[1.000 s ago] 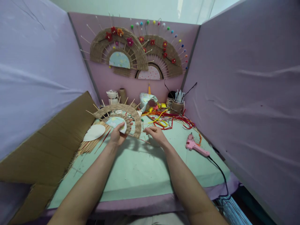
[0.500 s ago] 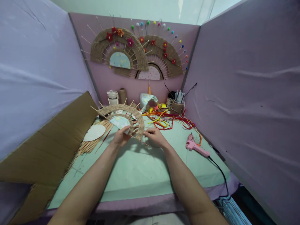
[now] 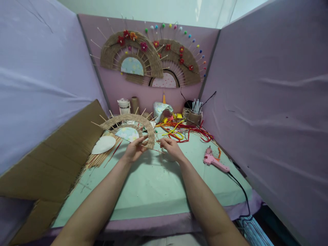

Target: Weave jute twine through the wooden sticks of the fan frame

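A half-round fan (image 3: 120, 120) of thin sticks and woven tan twine, with a pale blue flowered half-circle at its centre, is held tilted above the table. My left hand (image 3: 135, 149) is closed on its lower right end, the thumb by the flowered cloth. Just off the fan's right edge, my right hand (image 3: 169, 147) has thumb and fingers pinched together near the stick ends. What lies in that pinch is too small to make out. Bare stick tips poke out past the woven band.
A pink glue gun (image 3: 215, 162) with a black cord lies at right. Red and yellow fuzzy stems (image 3: 189, 131) are heaped behind my hands. Loose sticks (image 3: 98, 159) and a white oval (image 3: 104, 145) lie left, beside a cardboard sheet (image 3: 58, 153). Finished fans (image 3: 151, 51) hang on the back panel.
The fan has shifted left and turned a little in my left hand, which has moved slightly right along its end. A small gap has opened between my right fingers and the woven band.
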{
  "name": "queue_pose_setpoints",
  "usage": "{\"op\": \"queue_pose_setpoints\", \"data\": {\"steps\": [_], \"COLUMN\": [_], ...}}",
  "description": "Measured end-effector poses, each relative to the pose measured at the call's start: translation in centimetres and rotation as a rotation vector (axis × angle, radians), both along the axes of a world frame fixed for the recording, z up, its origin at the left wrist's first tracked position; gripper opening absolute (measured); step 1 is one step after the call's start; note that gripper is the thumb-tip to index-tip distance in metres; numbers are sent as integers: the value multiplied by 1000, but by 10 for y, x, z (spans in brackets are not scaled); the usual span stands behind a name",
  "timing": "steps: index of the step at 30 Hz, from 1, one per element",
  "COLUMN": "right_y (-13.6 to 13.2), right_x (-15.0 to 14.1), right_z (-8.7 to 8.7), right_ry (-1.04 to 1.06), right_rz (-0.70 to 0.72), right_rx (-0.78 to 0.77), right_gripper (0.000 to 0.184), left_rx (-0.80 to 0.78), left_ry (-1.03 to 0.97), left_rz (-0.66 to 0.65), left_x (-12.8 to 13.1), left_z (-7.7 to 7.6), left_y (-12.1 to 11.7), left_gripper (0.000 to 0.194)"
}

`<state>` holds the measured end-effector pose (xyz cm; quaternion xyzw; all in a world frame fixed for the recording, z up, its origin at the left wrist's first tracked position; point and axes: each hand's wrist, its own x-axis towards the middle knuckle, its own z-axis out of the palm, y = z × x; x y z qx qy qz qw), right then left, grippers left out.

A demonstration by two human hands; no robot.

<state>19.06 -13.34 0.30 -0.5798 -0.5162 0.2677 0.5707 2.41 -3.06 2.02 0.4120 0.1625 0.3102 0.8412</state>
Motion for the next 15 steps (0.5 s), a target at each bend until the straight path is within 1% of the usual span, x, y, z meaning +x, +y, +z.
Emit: {"op": "queue_pose_setpoints", "data": {"steps": [5,9,12,15], "right_y": [4,4,3,2], "right_x": [3,3,1,-1], "right_z": [-6,-6,-6,-6], "right_ry": [106,153,115,-28], "right_rz": [3,44,81,34], "right_rx": [-1,-11,-27,11], "right_gripper": [52,57,60,55], "left_rx": [-68,-67,-47,-16], "left_ry": [-61,-91,-85,-86], "left_rz": [61,78,113,140], "left_x": [-4,-4,-4,-4], "left_z": [1,2,3,7], "left_y": [6,7,7,6], "left_gripper": [23,21,20,19]}}
